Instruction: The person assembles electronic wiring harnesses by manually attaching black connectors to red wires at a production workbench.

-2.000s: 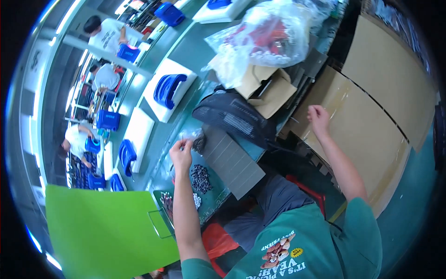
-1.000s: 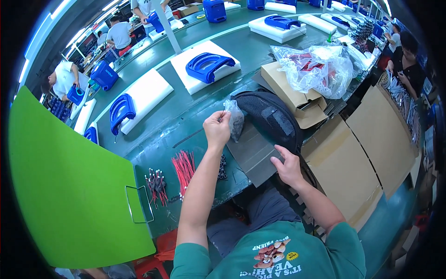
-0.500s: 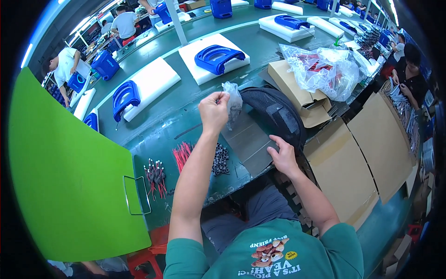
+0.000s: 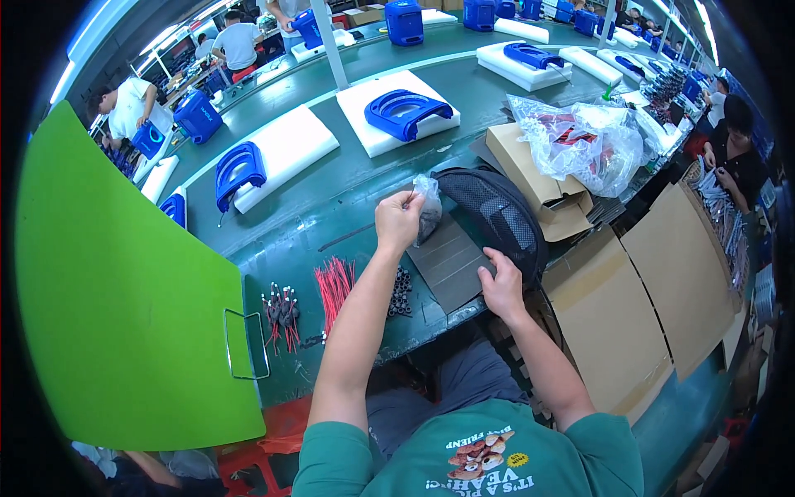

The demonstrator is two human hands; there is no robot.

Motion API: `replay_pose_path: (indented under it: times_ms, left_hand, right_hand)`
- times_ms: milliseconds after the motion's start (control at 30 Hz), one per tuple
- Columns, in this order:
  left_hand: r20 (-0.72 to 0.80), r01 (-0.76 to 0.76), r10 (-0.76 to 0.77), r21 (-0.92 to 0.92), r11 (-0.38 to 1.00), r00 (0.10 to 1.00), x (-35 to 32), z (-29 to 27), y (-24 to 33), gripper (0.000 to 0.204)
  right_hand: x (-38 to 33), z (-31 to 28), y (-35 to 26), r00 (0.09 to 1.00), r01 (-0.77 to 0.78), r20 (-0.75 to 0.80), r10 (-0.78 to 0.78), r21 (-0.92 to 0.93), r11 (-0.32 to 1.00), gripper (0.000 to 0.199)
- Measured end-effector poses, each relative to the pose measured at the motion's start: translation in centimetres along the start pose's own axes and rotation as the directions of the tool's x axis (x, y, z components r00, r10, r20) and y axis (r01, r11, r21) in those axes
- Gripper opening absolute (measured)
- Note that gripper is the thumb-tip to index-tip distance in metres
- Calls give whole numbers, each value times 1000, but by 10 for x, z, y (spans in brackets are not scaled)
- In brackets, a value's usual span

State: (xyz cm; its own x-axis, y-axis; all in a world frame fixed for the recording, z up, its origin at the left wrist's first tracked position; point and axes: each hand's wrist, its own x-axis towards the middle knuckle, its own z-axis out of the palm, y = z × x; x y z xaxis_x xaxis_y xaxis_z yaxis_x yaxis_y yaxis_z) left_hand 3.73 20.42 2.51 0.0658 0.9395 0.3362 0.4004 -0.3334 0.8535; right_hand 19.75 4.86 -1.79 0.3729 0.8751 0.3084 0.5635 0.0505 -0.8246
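Note:
My left hand [image 4: 398, 219] is raised over the green workbench [image 4: 331, 199] and pinches the top of a small clear plastic bag [image 4: 429, 209] with dark small parts in it. My right hand [image 4: 500, 286] rests on the near edge of a grey flat sheet [image 4: 451, 261], fingers curled on it, beside a black mesh basket [image 4: 497, 215]. Below my left forearm lie a bunch of red cable ties [image 4: 334, 286] and a heap of small black parts [image 4: 401, 291].
A green board with a wire handle [image 4: 124, 298] stands at my left. Red-and-black small parts [image 4: 281, 313] lie near it. Blue plastic handles on white foam trays [image 4: 402, 116] ride the belt. Cardboard boxes [image 4: 638, 306] and a clear bag [image 4: 580, 145] sit at right. Other people work around.
The view has swung from the right-hand cardboard toward the bench. My right hand came off the cardboard to the grey sheet's edge. My left hand lifted the small bag higher.

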Motion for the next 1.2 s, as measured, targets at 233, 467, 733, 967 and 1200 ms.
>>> replay_pose_path:
  times_ms: [233, 467, 733, 967, 1200]
  left_hand:
    - [9, -115, 115, 66, 991, 993, -3, -19, 0, 33]
    - [-111, -73, 70, -23, 997, 991, -35, -46, 16, 37]
    - [193, 183, -149, -175, 967, 970, -167, -37, 16, 14]
    - [115, -260, 236, 292, 920, 965, -200, -21, 13, 9]
    - [190, -285, 262, 108, 952, 946, -202, -30, 7, 8]
  right_hand:
    - [-4, -26, -31, 962, 247, 0, -273, -431, 868, 28]
    - [-10, -24, -38, 934, 349, 52, -352, -330, 877, 23]
    - [-2, -5, -32, 892, 445, 173, -418, -173, 879, 14]
    - [1, 9, -23, 768, 472, 493, -408, -5, 882, 13]
    - [3, 7, -27, 687, 515, 598, -412, -1, 857, 10]
